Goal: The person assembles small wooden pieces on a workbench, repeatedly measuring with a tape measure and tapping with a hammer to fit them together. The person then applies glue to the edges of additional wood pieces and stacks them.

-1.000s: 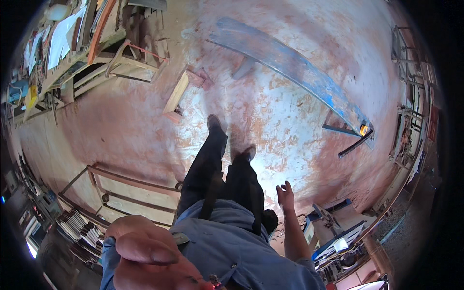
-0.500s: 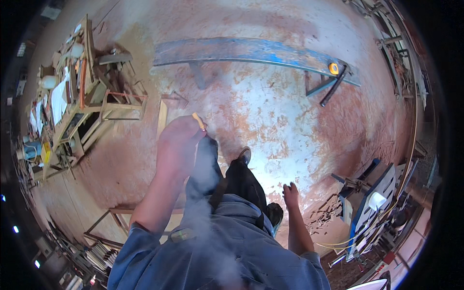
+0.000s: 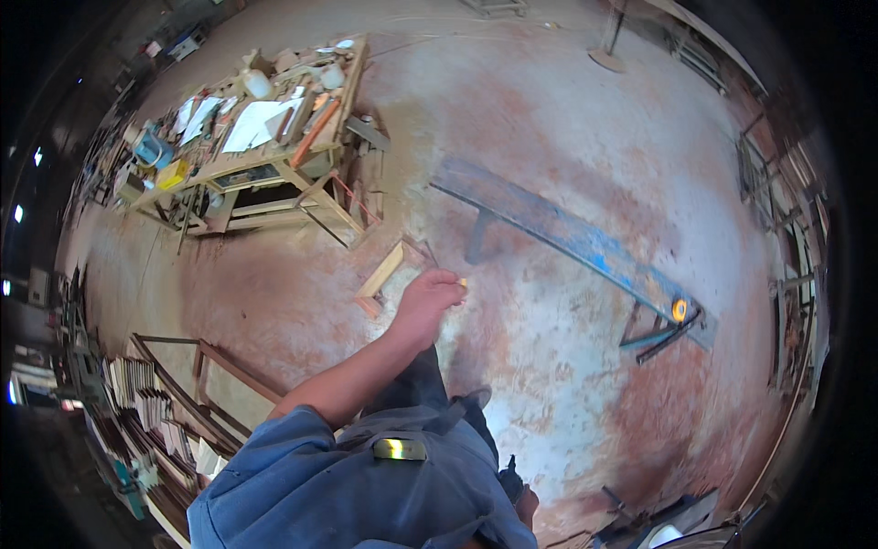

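My left hand (image 3: 432, 300) is raised in front of me, fingers pinched on a small cigarette (image 3: 464, 283) whose yellowish end pokes out past the fingertips. Below it are my dark trousers (image 3: 407, 380). My right hand (image 3: 526, 503) hangs low at my right side, mostly hidden behind my body, so its fingers do not show. Close to it, a black pointed object (image 3: 511, 478) sticks out at my hip; its kind is unclear. On the floor beyond my left hand lies a pale wooden frame piece (image 3: 382, 272).
A worn blue bench (image 3: 558, 229) stands ahead to the right, bearing a yellow tape measure (image 3: 679, 309) and a hammer (image 3: 660, 344). At the far left is a cluttered wooden workbench (image 3: 302, 174). A brown frame (image 3: 240, 373) and stacked boards (image 3: 151, 398) are at the near left.
My view has turned left, so workbench and blue bench shift rightward. My left hand remains pinched on the cigarette. My right hand has gone mostly out of sight; the smoke no longer shows.
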Available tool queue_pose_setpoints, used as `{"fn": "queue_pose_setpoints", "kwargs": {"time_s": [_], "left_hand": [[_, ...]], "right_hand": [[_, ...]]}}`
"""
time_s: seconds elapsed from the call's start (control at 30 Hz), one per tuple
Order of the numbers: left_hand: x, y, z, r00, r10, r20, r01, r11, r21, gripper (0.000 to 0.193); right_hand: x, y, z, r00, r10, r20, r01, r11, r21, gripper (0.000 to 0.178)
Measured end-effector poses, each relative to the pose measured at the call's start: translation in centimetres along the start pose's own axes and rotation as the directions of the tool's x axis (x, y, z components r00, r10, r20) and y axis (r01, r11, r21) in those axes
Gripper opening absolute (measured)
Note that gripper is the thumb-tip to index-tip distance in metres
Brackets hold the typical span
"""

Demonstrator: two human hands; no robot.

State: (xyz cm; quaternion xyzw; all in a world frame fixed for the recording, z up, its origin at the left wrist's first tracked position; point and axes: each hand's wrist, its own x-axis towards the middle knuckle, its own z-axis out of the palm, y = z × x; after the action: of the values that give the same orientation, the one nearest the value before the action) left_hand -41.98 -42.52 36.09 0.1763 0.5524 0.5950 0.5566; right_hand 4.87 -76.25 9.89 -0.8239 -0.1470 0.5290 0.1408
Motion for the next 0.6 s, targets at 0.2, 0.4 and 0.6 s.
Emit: {"fn": "queue_pose_setpoints", "kwargs": {"time_s": [0.2, 0.4, 0.6], "left_hand": [[7.2, 5.4, -12.5, 0.973, 0.100, -0.210, -0.083, 0.992, 0.092, 0.029], [24.1, 11.9, -24.7, 0.872, 0.274, -0.406, -0.228, 0.961, 0.159, 0.013], [43.5, 23.1, -31.2, 0.732, 0.469, -0.494, -0.247, 0.859, 0.450, 0.019]], "right_hand": [[2.2, -10.8, 4.2, 0.992, -0.121, -0.023, 0.122, 0.990, 0.070, 0.030], [4.3, -21.7, 9.0, 0.996, -0.091, -0.019, 0.091, 0.995, 0.031, 0.045], [3.6, -24.0, 13.3, 0.861, -0.414, 0.294, 0.481, 0.851, -0.212, 0.043]]}}
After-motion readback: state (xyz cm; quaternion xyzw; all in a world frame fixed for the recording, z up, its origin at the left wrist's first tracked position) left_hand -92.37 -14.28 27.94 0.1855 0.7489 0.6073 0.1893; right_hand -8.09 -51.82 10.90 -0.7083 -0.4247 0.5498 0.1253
